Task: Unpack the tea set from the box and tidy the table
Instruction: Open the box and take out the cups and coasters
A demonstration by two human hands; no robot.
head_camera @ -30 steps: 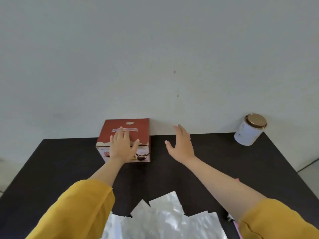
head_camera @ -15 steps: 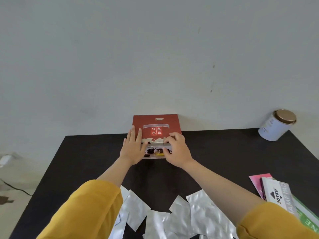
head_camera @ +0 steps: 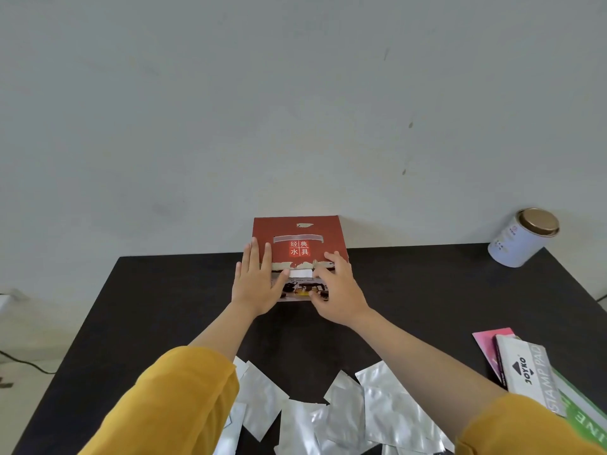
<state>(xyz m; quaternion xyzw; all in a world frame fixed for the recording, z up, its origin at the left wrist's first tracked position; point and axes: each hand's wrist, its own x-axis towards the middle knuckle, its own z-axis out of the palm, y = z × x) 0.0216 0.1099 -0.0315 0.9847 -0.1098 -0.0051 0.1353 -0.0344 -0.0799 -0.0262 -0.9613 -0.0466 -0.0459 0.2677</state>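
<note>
Bracing red cardboard tea-set box [head_camera: 297,247] at far edge of black table [head_camera: 164,307], against wall: our left hand [head_camera: 254,284] presses flat, fingers straight; right hand [head_camera: 338,290] fingers curl at white front flap [head_camera: 300,273], likely opening it.

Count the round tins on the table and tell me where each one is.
1. The white tin with a gold lid stands at the table's far right corner, near the wall, well right of the red tea set box. No other tin shows in view.
</note>
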